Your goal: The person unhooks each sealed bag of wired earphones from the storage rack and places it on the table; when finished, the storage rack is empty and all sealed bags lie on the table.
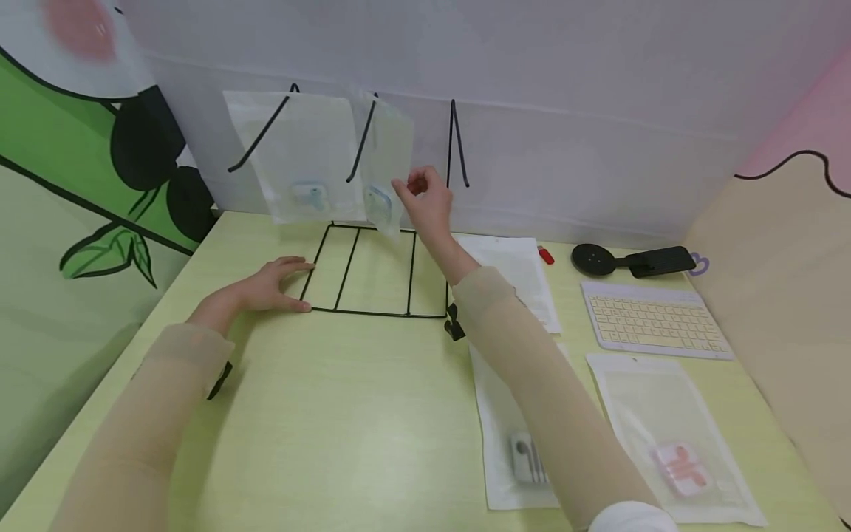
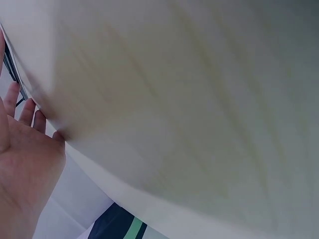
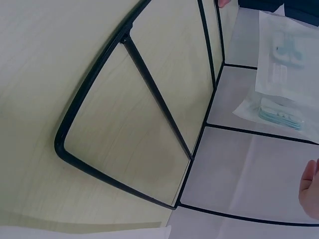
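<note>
A black wire rack (image 1: 392, 314) stands on the table, its hooks reaching forward. On the left hook hangs a frosted bag (image 1: 309, 148) with a small blue earphone case low inside. Another frosted bag (image 1: 388, 155), seen nearly edge-on, hangs from the middle hook with a similar blue case. Beside that bag my right hand (image 1: 431, 203) is raised, fingers loosely bent; the right wrist view shows this hand (image 3: 310, 191) apart from the bags. My left hand (image 1: 269, 287) lies at the left side of the rack's base, fingers spread and touching the wire.
To the right lie a frosted bag with a red-and-white earphone case (image 1: 681, 469), another with white earphones (image 1: 528, 458), a white keyboard (image 1: 658, 318), a black round-ended object (image 1: 594, 260) and a small red object (image 1: 546, 256). A white-draped wall (image 1: 565, 170) stands behind.
</note>
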Demonstrator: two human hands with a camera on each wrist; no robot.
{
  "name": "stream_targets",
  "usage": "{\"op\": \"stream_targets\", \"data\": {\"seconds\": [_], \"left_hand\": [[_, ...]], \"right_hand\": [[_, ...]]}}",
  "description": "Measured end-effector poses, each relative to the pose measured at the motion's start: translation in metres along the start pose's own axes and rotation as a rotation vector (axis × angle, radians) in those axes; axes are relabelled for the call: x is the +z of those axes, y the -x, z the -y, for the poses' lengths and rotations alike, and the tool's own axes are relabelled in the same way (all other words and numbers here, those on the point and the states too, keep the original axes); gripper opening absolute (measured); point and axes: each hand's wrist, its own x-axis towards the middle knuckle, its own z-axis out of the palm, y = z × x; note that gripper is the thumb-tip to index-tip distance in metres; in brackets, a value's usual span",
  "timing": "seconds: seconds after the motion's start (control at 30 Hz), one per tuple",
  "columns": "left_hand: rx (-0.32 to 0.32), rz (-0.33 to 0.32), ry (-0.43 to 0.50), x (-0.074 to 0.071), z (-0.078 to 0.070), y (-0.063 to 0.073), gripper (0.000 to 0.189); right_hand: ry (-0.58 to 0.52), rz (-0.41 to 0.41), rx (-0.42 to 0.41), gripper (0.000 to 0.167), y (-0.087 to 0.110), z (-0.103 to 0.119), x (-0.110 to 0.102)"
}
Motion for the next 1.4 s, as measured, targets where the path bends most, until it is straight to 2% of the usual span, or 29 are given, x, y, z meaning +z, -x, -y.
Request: {"op": "stream_targets", "data": {"seconds": [0.27,0.47,0.8,1.0,1.17,1.4], "left_hand": [[0.018,0.002,0.018,0.002,-0.001,0.002,0.093],[0.014,-0.009,0.007,-0.001,0.0,0.001,0.092],[-0.002,0.002,0.003,-0.001,-0.002,0.001,0.091],[-0.007,0.005,0.007,0.0,-0.003,0.001,0.092],[-0.003,0.011,0.005,0.0,-0.003,0.001,0.092],[-0.003,0.009,0.002,-0.001,-0.004,0.002,0.091]], "right_hand": [[0.029,-0.05,-0.039,0.019,0.0,0.001,0.001],[0.017,-0.07,-0.118,0.017,0.002,0.002,0.0],[0.012,-0.087,-0.191,0.012,0.006,0.003,-0.004],[0.012,-0.123,-0.265,0.008,0.008,-0.001,-0.011],[-0.002,-0.12,-0.314,0.007,0.01,-0.001,-0.014],[0.025,-0.11,-0.33,0.005,0.024,0.024,-0.023]]}}
